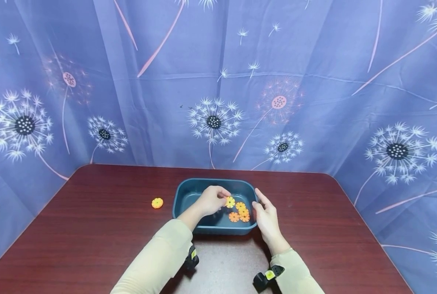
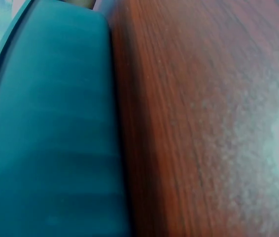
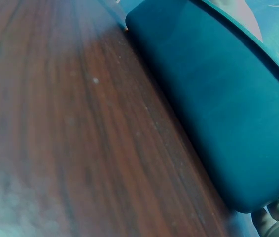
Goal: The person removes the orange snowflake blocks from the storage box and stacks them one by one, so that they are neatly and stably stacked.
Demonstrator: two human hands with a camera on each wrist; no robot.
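A dark teal tray [image 1: 211, 229] stands on the table, its outer wall filling much of both wrist views. My left hand [image 1: 212, 200] reaches over it and pinches a yellow notched, flower-shaped disc [image 1: 230, 202] between thumb and fingertips. Several orange and yellow discs [image 1: 243, 212] of the same kind lie on the tray floor, below and right of that hand. My right hand [image 1: 268, 220] holds the tray's right side, thumb at the rim and fingers along the outside. In the right wrist view, the right fingers [image 3: 272, 217] show at the tray's corner.
Left of the tray, a yellow-orange disc [image 1: 157, 203] lies on the dark red wooden table [image 1: 104, 216]. A blue curtain [image 1: 159, 102] with dandelion prints hangs behind the table's far edge and along its sides.
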